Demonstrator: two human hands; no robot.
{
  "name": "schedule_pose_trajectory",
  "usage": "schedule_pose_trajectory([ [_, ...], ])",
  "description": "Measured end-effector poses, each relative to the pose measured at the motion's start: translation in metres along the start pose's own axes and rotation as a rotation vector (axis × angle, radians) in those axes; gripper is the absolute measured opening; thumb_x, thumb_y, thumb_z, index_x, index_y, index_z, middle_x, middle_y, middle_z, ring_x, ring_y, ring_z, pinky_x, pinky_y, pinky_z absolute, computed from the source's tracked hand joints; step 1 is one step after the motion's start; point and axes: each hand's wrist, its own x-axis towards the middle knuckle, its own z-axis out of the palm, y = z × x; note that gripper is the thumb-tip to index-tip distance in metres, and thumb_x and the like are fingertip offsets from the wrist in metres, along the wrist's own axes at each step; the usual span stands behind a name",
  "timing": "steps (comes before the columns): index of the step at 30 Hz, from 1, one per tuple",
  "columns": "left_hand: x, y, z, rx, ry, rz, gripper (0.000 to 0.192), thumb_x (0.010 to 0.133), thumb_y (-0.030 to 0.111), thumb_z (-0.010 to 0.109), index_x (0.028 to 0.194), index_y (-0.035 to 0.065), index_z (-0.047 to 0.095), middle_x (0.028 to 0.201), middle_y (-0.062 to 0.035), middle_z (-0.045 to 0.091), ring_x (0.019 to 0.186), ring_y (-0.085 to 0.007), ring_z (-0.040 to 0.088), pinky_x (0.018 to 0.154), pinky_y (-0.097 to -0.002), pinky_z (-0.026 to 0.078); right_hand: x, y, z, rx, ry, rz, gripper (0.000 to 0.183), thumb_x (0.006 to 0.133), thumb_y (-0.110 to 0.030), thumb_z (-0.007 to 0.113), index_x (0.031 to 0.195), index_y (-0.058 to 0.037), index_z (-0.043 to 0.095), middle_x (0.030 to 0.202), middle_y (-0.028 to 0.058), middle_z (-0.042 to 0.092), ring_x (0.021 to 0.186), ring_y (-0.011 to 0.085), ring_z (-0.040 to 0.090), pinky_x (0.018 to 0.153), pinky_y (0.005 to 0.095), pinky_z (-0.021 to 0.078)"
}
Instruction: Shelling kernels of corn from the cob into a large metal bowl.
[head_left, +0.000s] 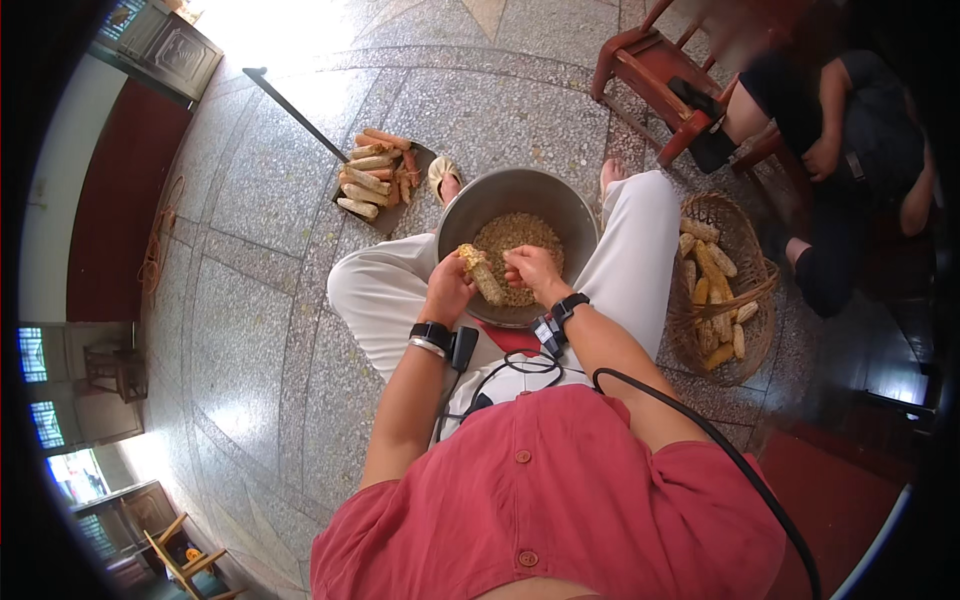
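A grey metal basin (574, 214) stands between my legs, with loose corn kernels (525, 229) spread over its bottom. Over its left side my left hand (450, 285) holds a partly shelled corn cob (484, 277); yellow kernels remain at its upper end and the lower part is mostly bare. My right hand (534, 270) hovers over the kernels, just right of the cob, with its fingers curled and thumb near the fingertips. Whether it pinches any kernels is too small to tell. Both wrists wear black straps with small devices, and a black cable runs across my lap.
A long-handled dustpan (386, 217) full of bare cobs lies left of the basin. On the right stands a wicker basket (765, 330) of corn cobs. Beyond it a person (862, 135) sits beside a red wooden chair (652, 75). An orange cord (161, 240) lies by the left wall.
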Motion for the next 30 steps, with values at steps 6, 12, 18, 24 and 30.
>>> schedule_pose_trajectory([
  [6,0.0,0.0,0.001,0.015,-0.033,-0.013,0.031,0.086,0.01,0.036,0.116,0.0014,0.041,0.11,-0.0137,0.052,0.1,-0.025,0.053,0.088,-0.0367,0.043,-0.006,-0.008,0.007,-0.022,-0.139,-0.02,0.022,0.08,-0.027,0.063,0.083,-0.0057,0.059,0.07,-0.0007,0.057,0.058,0.0068,0.053,0.052,0.0205,0.0456],
  [12,0.005,-0.002,-0.003,0.014,-0.04,-0.018,0.031,0.086,0.007,0.036,0.116,0.0011,0.041,0.107,-0.0116,0.052,0.1,-0.0223,0.053,0.088,-0.0347,0.043,-0.009,-0.012,0.01,-0.063,-0.22,-0.005,0.025,0.078,-0.03,0.066,0.081,-0.0053,0.06,0.067,-0.001,0.056,0.056,0.0058,0.05,0.05,0.0199,0.0417],
  [18,0.007,-0.005,-0.006,0.019,-0.03,-0.032,0.03,0.087,0.008,0.037,0.115,0.0019,0.042,0.107,-0.01,0.052,0.099,-0.0206,0.053,0.087,-0.0338,0.043,-0.007,-0.009,0.009,-0.048,-0.231,-0.016,0.022,0.077,-0.026,0.067,0.08,-0.0058,0.059,0.065,-0.0012,0.055,0.054,0.006,0.05,0.05,0.0197,0.0418],
  [24,0.005,-0.006,-0.006,0.055,0.013,-0.015,0.028,0.089,0.009,0.039,0.116,0.0043,0.043,0.107,-0.007,0.053,0.097,-0.019,0.054,0.084,-0.0338,0.045,-0.006,-0.007,0.01,-0.005,-0.227,-0.025,0.015,0.077,-0.018,0.066,0.079,-0.0047,0.058,0.065,0.0,0.056,0.054,0.0073,0.051,0.048,0.021,0.0428],
  [30,-0.003,-0.002,0.004,0.155,0.041,-0.051,0.028,0.09,0.011,0.04,0.117,0.0067,0.044,0.107,-0.0062,0.054,0.096,-0.0186,0.054,0.081,-0.0367,0.045,-0.002,-0.005,0.007,-0.023,-0.251,0.033,0.014,0.081,-0.02,0.062,0.082,-0.0063,0.058,0.068,-0.0006,0.056,0.059,0.0077,0.053,0.056,0.0227,0.0475],
])
